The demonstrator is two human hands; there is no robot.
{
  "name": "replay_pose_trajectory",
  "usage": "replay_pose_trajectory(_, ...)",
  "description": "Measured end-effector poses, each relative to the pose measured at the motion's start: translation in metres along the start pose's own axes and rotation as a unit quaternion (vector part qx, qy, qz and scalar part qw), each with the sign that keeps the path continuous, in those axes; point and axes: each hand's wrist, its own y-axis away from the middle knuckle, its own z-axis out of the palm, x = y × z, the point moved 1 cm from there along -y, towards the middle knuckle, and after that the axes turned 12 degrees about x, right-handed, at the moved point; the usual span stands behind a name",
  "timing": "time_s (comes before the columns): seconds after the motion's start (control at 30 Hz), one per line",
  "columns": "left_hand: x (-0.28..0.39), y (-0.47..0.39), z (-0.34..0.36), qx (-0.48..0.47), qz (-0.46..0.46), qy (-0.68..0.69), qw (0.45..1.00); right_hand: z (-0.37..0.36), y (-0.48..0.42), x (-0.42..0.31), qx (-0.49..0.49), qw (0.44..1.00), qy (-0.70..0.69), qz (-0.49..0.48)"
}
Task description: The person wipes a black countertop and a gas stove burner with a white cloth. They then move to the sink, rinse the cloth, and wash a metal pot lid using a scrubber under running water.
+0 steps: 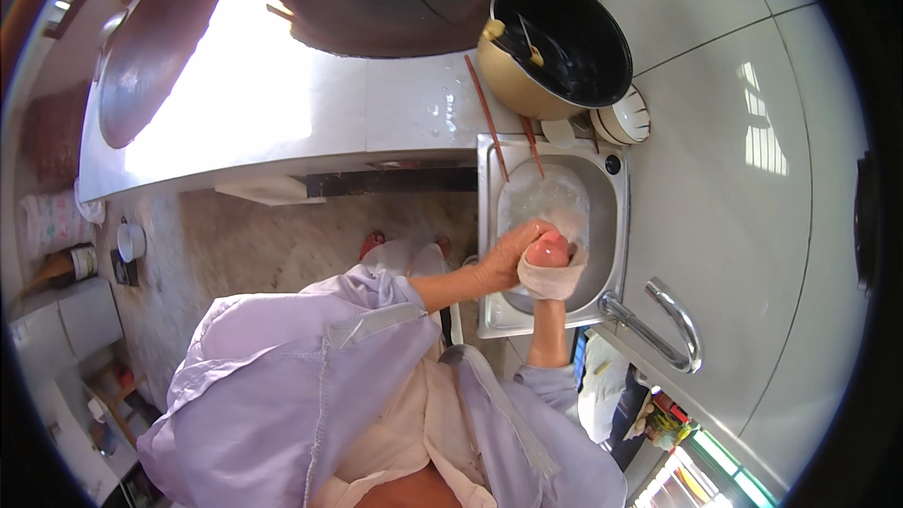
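Note:
Over the steel sink (492, 226), both of my hands are close together around a glossy pink rounded object (547, 250), whose kind I cannot tell. My left hand (513, 251) comes in from the left, its curled fingers on the object's upper left side. A wet beige cloth (554, 281) wraps around the object's lower and right sides. My right forearm (549, 331) reaches up from below, and the cloth hides that hand. Cloudy, foamy water (540, 192) lies in the basin below. Brown chopsticks (487, 102) rest across the sink's far rim.
A chrome faucet (677, 324) curves at the sink's right corner. Beyond the sink, a large black-lined pot (564, 42) with a utensil inside stands beside stacked bowls (628, 116). A large dark wok (395, 0) is set in the counter (409, 102). A tiled wall (719, 226) borders the right.

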Motion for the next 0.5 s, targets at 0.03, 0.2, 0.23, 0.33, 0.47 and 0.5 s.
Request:
replay_pose_trajectory(0.03, -0.001, -0.002, -0.016, -0.016, -0.052, 0.036, 0.998, 0.001, 0.008, -0.01, -0.045, 0.998, 0.035, 0.006)
replay_pose_trajectory(0.2, 0.04, -0.05, -0.12, -0.066, 0.061, -0.095, 0.991, 0.02, 0.032, 0.024, -0.174, 0.952, 0.085, -0.236)
replay_pose_trajectory(0.23, 0.057, -0.068, -0.13, -0.094, -0.106, -0.113, 0.983, 0.029, 0.046, 0.07, -0.146, 0.903, 0.142, -0.378)
replay_pose_trajectory(0.33, 0.044, -0.081, -0.17, -0.049, -0.151, 0.064, 0.985, 0.014, 0.053, -0.006, -0.117, 0.967, 0.086, -0.211)
replay_pose_trajectory(0.47, 0.084, -0.081, -0.19, -0.099, -0.127, 0.201, 0.966, -0.012, 0.064, -0.002, -0.049, 0.906, 0.282, -0.312)
replay_pose_trajectory(0.5, 0.094, -0.087, -0.195, -0.062, -0.154, 0.256, 0.952, -0.015, 0.075, 0.004, -0.06, 0.835, 0.366, -0.407)
